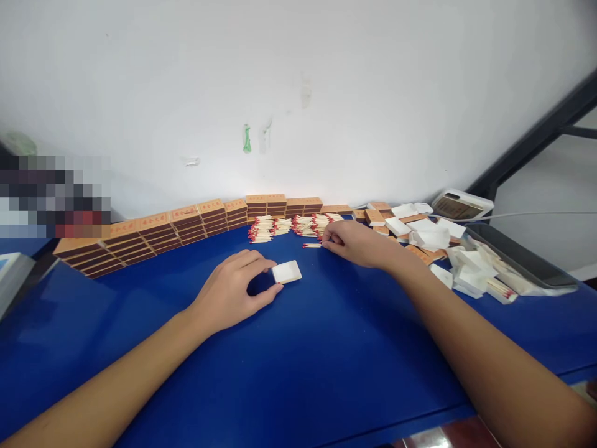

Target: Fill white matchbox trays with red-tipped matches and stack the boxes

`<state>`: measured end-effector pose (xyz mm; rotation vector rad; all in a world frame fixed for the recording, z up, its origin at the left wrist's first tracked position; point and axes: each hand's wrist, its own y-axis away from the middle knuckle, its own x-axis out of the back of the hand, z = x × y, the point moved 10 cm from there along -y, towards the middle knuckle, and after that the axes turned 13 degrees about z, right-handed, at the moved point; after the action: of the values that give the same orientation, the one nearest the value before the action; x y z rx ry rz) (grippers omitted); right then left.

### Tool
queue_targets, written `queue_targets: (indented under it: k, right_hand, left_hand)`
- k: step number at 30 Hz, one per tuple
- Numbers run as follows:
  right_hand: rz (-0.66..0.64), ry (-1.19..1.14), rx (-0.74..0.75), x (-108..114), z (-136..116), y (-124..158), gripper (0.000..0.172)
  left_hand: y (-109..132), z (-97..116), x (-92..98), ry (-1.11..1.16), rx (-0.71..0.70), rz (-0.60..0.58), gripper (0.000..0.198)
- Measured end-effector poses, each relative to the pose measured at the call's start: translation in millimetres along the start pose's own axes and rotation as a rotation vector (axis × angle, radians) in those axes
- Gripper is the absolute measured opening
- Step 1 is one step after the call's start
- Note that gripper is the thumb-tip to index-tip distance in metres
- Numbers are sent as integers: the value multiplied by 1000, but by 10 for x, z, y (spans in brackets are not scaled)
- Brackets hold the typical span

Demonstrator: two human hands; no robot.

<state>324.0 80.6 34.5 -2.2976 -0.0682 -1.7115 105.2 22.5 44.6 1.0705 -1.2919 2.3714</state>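
Observation:
My left hand (pixel 237 283) holds a small white matchbox tray (pixel 287 272) by its left end, between thumb and fingers, on the blue table. The inside of the tray looks bare and white. Further back, my right hand (pixel 352 241) is closed in a pinch on a few matchsticks (pixel 311 245), whose red heads point left. Just behind them lie heaps of loose red-headed matches (pixel 303 225); my right fingers partly cover the nearest one.
Stacked orange matchboxes (pixel 158 230) line the wall on the left and centre. To the right are scattered white trays (pixel 426 235) and orange sleeves (pixel 374 217). A phone (pixel 461 204) leans there beside a dark flat tray (pixel 522 255). The blue table (pixel 298 367) extends toward me.

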Motion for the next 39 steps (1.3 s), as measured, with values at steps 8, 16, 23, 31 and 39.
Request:
queue_targets:
  k: [8, 16, 23, 31, 39]
  right_hand:
    - [17, -19, 78, -46, -78, -10, 17]
    - [42, -65, 78, -35, -115, -4, 15]
    - [42, -62, 98, -96, -119, -5, 14]
    - [61, -103, 108, -37, -203, 12, 20]
    - [41, -125, 108, -103, -277, 14, 17]
  left_hand:
    - [-7, -1, -6, -3, 3, -11, 26]
    - [-6, 5, -10, 1, 0, -13, 27]
    - [-6, 8, -10, 1, 2, -16, 27]
    - [-4, 6, -17, -5, 3, -16, 27]
    - [4, -4, -15, -5, 4, -15, 27]
